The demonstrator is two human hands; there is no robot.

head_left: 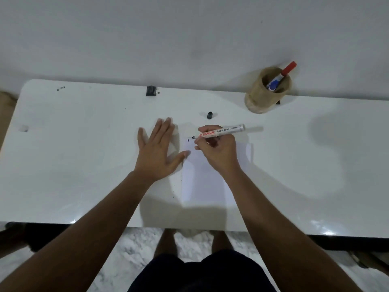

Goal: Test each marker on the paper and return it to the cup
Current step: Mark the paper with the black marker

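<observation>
A white sheet of paper (202, 182) lies in the middle of the white table (84, 154). My right hand (219, 150) grips a silver permanent marker (225, 130), uncapped, with its black tip at the paper's top left corner beside a small dark mark. My left hand (156, 152) lies flat with fingers spread, its thumb touching the paper's left edge. The marker's black cap (209, 115) rests on the table just beyond my hands. A tan cup (267, 89) at the back right holds a red-capped marker (284, 73) and a blue one (273, 84).
A small black square fitting (151, 90) sits at the table's far edge against the white wall. A few dark specks lie at the back left. My legs and the marble floor show below the table's near edge.
</observation>
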